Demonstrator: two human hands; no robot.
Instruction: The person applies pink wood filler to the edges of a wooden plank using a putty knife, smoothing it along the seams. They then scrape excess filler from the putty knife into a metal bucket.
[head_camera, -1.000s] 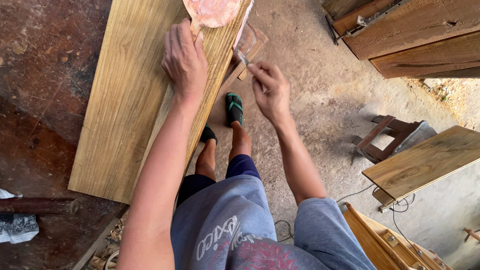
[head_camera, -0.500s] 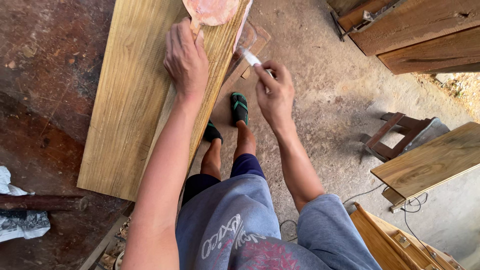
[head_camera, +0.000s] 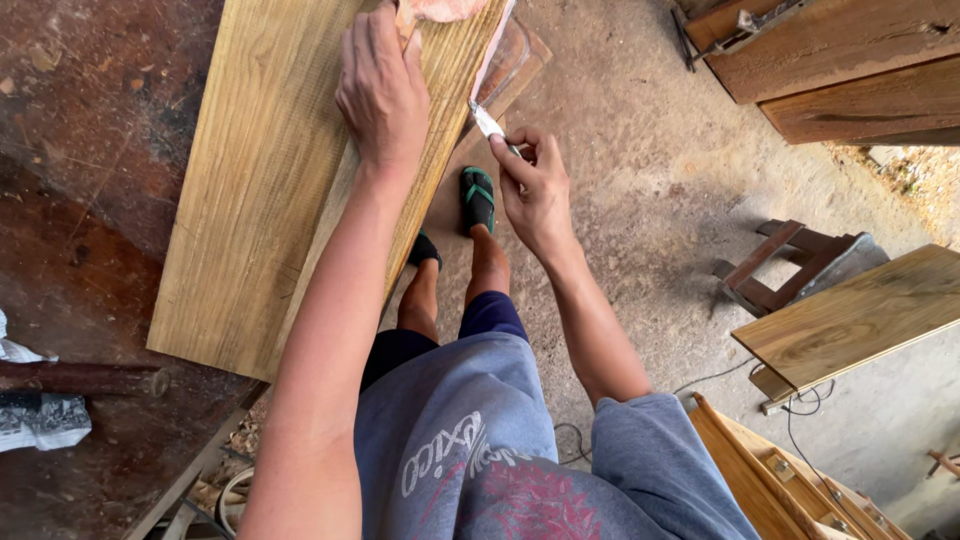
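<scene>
A long pale wooden board (head_camera: 265, 190) lies on a dark reddish workbench (head_camera: 70, 200), its right edge hanging over the floor. My left hand (head_camera: 383, 85) rests flat on the board near that edge, fingers pointing away from me. Just beyond its fingertips sits a pinkish patch of filler (head_camera: 440, 10). My right hand (head_camera: 533, 180) pinches a small putty knife (head_camera: 487, 122) whose pale blade touches the board's right edge. Below them my feet in green sandals (head_camera: 477, 198) stand on the floor.
A small wooden stool (head_camera: 790, 265) lies tipped on the concrete floor at right. Beside it is another board (head_camera: 860, 315) and a wooden frame (head_camera: 770, 470). Stacked planks (head_camera: 850, 60) fill the top right. A dark rod (head_camera: 80, 378) and crumpled rag (head_camera: 40, 420) lie on the bench.
My right hand has moved up and left, bringing the putty knife against the board's edge. My left hand stays pressed on the board.
</scene>
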